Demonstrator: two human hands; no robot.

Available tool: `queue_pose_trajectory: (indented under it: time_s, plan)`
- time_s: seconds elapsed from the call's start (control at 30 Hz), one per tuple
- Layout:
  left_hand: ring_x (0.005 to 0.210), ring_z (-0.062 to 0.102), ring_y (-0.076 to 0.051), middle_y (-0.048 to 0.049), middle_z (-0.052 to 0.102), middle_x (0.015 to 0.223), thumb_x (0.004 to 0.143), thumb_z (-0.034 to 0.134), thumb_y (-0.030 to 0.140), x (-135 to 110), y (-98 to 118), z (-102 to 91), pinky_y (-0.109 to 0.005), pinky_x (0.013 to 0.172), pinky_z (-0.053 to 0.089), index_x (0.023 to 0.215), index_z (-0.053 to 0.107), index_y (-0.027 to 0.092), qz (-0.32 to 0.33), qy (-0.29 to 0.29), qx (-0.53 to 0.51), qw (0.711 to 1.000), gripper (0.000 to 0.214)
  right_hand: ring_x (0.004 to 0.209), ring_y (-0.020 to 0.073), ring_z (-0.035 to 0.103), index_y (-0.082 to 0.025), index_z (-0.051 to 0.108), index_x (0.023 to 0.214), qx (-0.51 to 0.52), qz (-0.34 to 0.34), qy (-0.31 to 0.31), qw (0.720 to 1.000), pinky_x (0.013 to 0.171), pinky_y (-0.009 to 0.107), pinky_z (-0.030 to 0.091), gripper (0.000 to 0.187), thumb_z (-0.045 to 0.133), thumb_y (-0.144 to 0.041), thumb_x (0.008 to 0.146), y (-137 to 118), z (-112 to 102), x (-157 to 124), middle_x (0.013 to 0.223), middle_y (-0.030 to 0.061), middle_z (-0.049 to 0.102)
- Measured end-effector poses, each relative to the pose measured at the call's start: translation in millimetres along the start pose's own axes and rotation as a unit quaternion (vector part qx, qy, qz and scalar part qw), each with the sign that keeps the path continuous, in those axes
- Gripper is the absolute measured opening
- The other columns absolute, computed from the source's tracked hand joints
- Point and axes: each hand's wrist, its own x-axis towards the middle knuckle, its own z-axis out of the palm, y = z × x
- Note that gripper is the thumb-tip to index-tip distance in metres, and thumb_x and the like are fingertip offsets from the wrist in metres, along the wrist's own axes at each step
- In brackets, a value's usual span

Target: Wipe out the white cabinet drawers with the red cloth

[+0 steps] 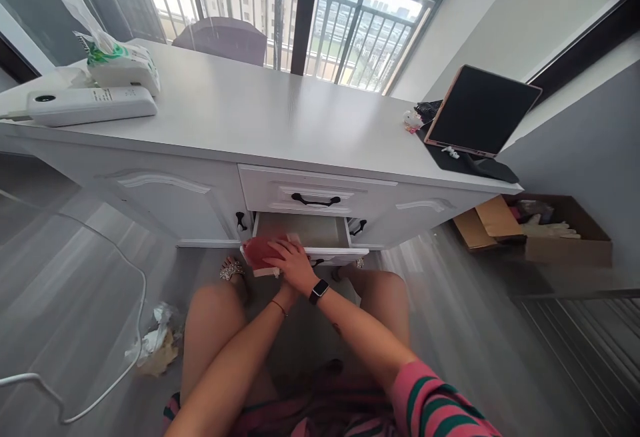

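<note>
A flat red thing with pale or clear edges (259, 254) is in front of me, over the front of the pulled-out lower drawer (327, 232). Blur keeps me from telling its exact kind. My right hand (294, 264), with a black watch on the wrist, lies across its right side, fingers stretched and somewhat spread on its surface. My left hand (286, 294) reaches in beneath the right one. Only its wrist area, with a thin bracelet, shows clearly; its fingers are hidden. The drawer's pale inside is partly visible behind the red thing.
Above is a shut drawer with a black handle (315, 200). The white cabinet top (250, 110) bears a tissue pack (125, 67), a long white device (93, 105) and a dark tablet-like screen (485, 110). An open cardboard box (567, 250), crumpled wrappings (157, 340) and a white cable (143, 290) lie around.
</note>
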Motion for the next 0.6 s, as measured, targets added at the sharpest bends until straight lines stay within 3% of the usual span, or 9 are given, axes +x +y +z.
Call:
queue_pose_trajectory:
  time_s: [0.07, 0.2, 0.33, 0.4, 0.5, 0.53, 0.6]
  plan:
    - [0.123, 0.057, -0.031, -0.0148, 0.066, 0.112, 0.091, 0.049, 0.013, -2.6, -3.9, -1.1, -0.047, 0.095, 0.051, 0.092, 0.062, 0.019, -0.011, -0.005, -0.02, 1.0, 0.014, 0.141, 0.0274, 0.035, -0.031, 0.067, 0.124, -0.034, 0.031, 0.009, 0.999, 0.115, 0.047, 0.026, 0.054, 0.052, 0.001, 0.084, 21.8, -7.1, -26.6, 0.152, 0.0015, 0.046]
    - [0.108, 0.064, -0.023, -0.0063, 0.066, 0.089, 0.083, 0.052, 0.0, -0.5, -6.6, -23.9, -0.042, 0.101, 0.048, 0.083, 0.057, 0.016, -0.08, -0.019, -0.052, 0.995, 0.017, 0.135, 0.0279, 0.04, -0.034, 0.073, 0.112, -0.096, 0.153, 0.069, 0.981, 0.112, 0.048, 0.029, 0.047, 0.055, -0.002, 0.083, 66.4, -22.3, -88.3, 0.142, 0.0058, 0.053]
    - [0.097, 0.065, -0.016, -0.0033, 0.062, 0.082, 0.079, 0.055, -0.007, 3.1, -7.3, -36.8, -0.042, 0.108, 0.044, 0.075, 0.052, 0.019, -0.098, -0.007, -0.048, 0.994, 0.027, 0.123, 0.0308, 0.045, -0.024, 0.075, 0.101, -0.12, 0.326, 0.167, 0.923, 0.103, 0.051, 0.036, 0.036, 0.055, -0.005, 0.078, 95.6, -14.4, -129.4, 0.127, 0.0126, 0.054]
    - [0.099, 0.065, -0.016, -0.0041, 0.062, 0.085, 0.079, 0.058, -0.007, 3.2, -7.9, -36.2, -0.042, 0.109, 0.044, 0.076, 0.052, 0.019, -0.099, -0.005, -0.048, 0.994, 0.027, 0.12, 0.0331, 0.045, -0.017, 0.072, 0.098, -0.101, 0.385, 0.222, 0.89, 0.1, 0.053, 0.038, 0.031, 0.052, -0.005, 0.076, 102.1, -0.7, -135.5, 0.123, 0.0165, 0.051]
    - [0.103, 0.064, -0.018, -0.0044, 0.063, 0.086, 0.078, 0.062, -0.005, 2.6, -9.0, -34.2, -0.041, 0.108, 0.045, 0.078, 0.052, 0.02, -0.102, -0.005, -0.044, 0.994, 0.027, 0.119, 0.0339, 0.046, -0.015, 0.065, 0.1, -0.018, 0.414, 0.297, 0.86, 0.1, 0.055, 0.039, 0.028, 0.048, -0.011, 0.079, 103.8, 23.7, -129.5, 0.117, 0.0181, 0.051]
    - [0.103, 0.064, -0.018, -0.0039, 0.064, 0.085, 0.078, 0.063, -0.004, 2.3, -9.3, -34.0, -0.04, 0.107, 0.045, 0.078, 0.052, 0.02, -0.102, -0.005, -0.042, 0.994, 0.026, 0.118, 0.0331, 0.048, -0.015, 0.063, 0.102, 0.009, 0.41, 0.305, 0.859, 0.099, 0.054, 0.041, 0.028, 0.046, -0.013, 0.081, 103.0, 31.1, -124.8, 0.114, 0.018, 0.052]
    - [0.101, 0.065, -0.017, -0.0032, 0.064, 0.083, 0.08, 0.061, -0.003, 1.9, -9.7, -34.3, -0.038, 0.106, 0.046, 0.077, 0.052, 0.02, -0.102, -0.006, -0.036, 0.994, 0.025, 0.111, 0.0308, 0.053, -0.014, 0.061, 0.107, 0.038, 0.377, 0.275, 0.883, 0.093, 0.051, 0.045, 0.03, 0.04, -0.018, 0.086, 99.5, 43.2, -112.4, 0.109, 0.0178, 0.055]
